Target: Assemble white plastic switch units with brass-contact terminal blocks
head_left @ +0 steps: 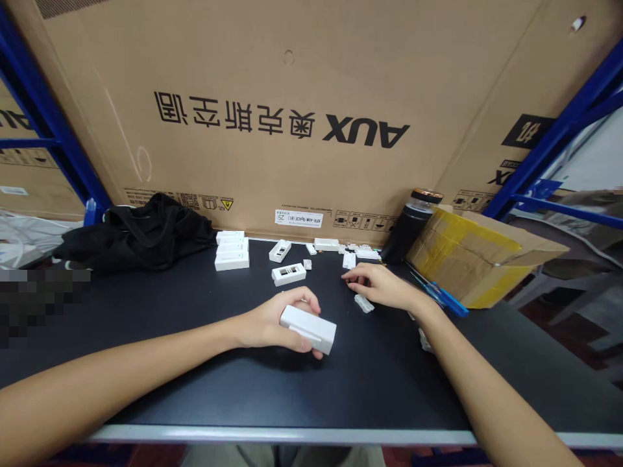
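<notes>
My left hand is closed around a white rectangular plastic housing, held tilted above the black table. The thumb lies along its near side and the fingers wrap behind it. Farther right, my right hand reaches low over the tabletop with thumb and fingertips drawn together. Whatever is between those fingertips is too small to make out. Just below that hand lies a clear plastic piece. Two white open-framed housings, a nearer one and a farther one, sit beyond my left hand.
White housings stand in a row beside a black cloth bag. Small white parts lie along the back edge. At right are a black bottle, a taped carton and a blue-handled tool. A large carton walls the back.
</notes>
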Action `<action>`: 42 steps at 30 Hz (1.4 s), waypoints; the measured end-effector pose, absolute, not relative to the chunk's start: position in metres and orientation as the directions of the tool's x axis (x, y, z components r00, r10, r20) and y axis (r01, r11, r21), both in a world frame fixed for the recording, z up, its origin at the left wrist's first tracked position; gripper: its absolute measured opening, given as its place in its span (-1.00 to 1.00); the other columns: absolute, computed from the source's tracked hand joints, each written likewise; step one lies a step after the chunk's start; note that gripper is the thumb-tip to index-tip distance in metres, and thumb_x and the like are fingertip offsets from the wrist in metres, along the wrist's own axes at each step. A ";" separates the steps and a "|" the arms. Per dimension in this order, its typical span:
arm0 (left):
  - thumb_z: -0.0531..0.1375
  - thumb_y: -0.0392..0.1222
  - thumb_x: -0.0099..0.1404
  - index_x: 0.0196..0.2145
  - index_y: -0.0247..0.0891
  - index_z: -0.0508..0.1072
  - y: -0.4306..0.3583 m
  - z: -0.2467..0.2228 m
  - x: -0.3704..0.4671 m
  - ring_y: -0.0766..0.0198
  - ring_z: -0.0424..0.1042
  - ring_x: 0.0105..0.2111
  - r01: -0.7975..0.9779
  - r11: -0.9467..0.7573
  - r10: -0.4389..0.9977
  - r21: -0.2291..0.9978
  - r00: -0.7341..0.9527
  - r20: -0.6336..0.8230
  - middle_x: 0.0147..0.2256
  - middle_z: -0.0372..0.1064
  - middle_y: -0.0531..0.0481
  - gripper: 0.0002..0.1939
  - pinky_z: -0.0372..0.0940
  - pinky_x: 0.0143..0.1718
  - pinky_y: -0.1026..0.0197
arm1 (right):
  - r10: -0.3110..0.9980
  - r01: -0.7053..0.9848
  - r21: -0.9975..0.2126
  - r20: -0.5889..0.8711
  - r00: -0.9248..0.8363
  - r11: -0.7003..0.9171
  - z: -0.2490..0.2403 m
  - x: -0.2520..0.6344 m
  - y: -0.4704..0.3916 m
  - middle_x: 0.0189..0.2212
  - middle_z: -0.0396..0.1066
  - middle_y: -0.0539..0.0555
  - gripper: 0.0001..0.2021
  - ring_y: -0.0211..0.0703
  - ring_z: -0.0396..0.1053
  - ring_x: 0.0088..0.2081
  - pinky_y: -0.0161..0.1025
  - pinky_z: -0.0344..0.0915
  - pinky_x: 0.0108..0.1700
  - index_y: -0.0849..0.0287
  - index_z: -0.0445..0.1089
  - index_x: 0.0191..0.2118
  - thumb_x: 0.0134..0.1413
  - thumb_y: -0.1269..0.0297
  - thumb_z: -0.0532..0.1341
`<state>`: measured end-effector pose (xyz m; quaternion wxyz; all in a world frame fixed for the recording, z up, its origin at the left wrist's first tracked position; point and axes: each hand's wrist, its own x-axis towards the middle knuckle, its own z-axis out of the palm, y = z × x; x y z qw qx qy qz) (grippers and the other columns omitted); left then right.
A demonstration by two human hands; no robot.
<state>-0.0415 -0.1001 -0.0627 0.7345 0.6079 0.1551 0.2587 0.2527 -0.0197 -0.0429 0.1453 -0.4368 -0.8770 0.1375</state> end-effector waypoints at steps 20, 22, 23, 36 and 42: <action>0.47 -0.19 0.03 -0.34 -0.19 0.14 -0.098 -0.073 -0.040 0.11 0.60 -0.46 -0.114 -0.075 0.733 0.991 0.668 0.132 -0.45 0.55 0.00 -0.48 0.36 -0.55 0.29 | 0.986 0.991 -0.133 0.166 0.008 0.014 -0.036 0.360 0.004 -0.31 0.64 0.13 -0.80 -0.03 0.59 -0.23 -0.23 0.43 -0.16 0.17 0.60 -0.24 -0.01 0.36 0.26; 0.46 -0.20 0.04 -0.30 -0.19 0.15 -0.098 -0.073 -0.040 0.08 0.62 -0.45 -0.119 -0.066 0.741 0.991 0.659 0.128 -0.44 0.56 -0.01 -0.49 0.43 -0.52 0.24 | 0.986 0.991 -0.131 0.164 -0.001 0.022 -0.038 0.357 0.006 -0.29 0.64 0.14 -0.80 -0.02 0.59 -0.21 -0.23 0.43 -0.14 0.16 0.59 -0.22 0.01 0.33 0.27; 0.45 -0.21 0.04 -0.29 -0.19 0.16 -0.098 -0.073 -0.040 0.07 0.62 -0.44 -0.117 -0.069 0.744 0.991 0.655 0.129 -0.44 0.56 0.00 -0.49 0.45 -0.52 0.22 | 0.987 0.991 -0.130 0.162 -0.004 0.026 -0.039 0.356 0.006 -0.28 0.64 0.14 -0.80 -0.02 0.59 -0.20 -0.23 0.43 -0.14 0.16 0.59 -0.21 0.02 0.32 0.27; 0.38 -0.32 0.02 -0.27 -0.20 0.18 -0.098 -0.070 -0.048 0.07 0.63 -0.45 -0.200 -0.122 0.674 0.972 0.702 0.230 -0.43 0.59 -0.05 -0.55 0.42 -0.55 0.30 | 0.993 0.998 -0.067 0.118 -0.011 0.019 -0.051 0.343 0.010 -0.11 0.61 0.16 -0.76 0.03 0.56 -0.07 -0.21 0.41 -0.14 0.11 0.58 -0.12 0.10 0.21 0.27; 0.27 -0.18 -0.01 -0.41 -0.23 0.22 -0.073 -0.061 -0.062 0.21 0.52 -0.60 -0.461 -0.195 0.919 0.866 0.222 0.325 -0.57 0.50 0.00 -0.72 0.31 -0.61 0.34 | 0.994 0.999 -0.033 0.105 0.024 -0.020 -0.041 0.353 0.002 -0.28 0.62 0.17 -0.84 0.04 0.57 -0.22 -0.19 0.40 -0.23 0.14 0.57 -0.28 0.04 0.22 0.30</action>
